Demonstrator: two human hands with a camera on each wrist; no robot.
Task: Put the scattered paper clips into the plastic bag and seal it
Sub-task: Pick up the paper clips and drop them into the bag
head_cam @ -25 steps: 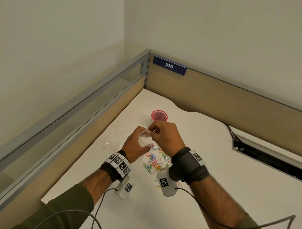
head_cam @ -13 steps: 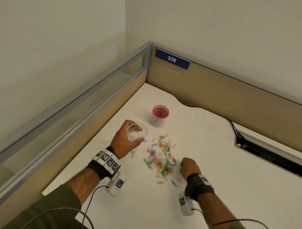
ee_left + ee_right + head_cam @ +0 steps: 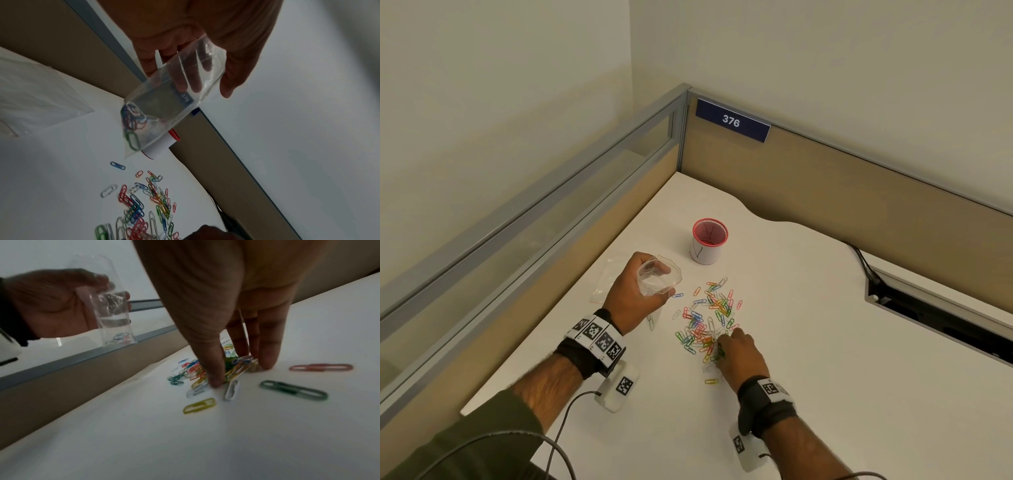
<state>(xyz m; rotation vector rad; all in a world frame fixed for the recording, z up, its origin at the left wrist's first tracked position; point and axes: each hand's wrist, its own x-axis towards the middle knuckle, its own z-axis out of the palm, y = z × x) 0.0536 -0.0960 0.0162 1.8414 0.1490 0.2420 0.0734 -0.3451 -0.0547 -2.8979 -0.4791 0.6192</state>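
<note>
My left hand [image 3: 631, 299] grips a small clear plastic bag [image 3: 659, 279] a little above the white desk, its mouth held open and facing up. A few coloured clips [image 3: 131, 125] lie at the bag's bottom. Several coloured paper clips [image 3: 705, 318] are scattered in a pile on the desk to the right of the bag. My right hand [image 3: 734, 349] is down on the pile's near edge. In the right wrist view its thumb and fingers [image 3: 267, 363] pinch a small bunch of clips [image 3: 239, 366] against the desk. Loose clips [image 3: 294, 390] lie around the hand.
A white cup with a red rim [image 3: 707, 246] stands behind the pile. A second, flat plastic bag [image 3: 607, 277] lies on the desk left of my left hand. Partition walls close off the desk's left and far sides. A cable slot [image 3: 928, 315] opens at the right.
My right hand left the bag's mouth, dropped to the desk at the right and has now moved onto the clip pile. The left hand keeps holding the bag open.
</note>
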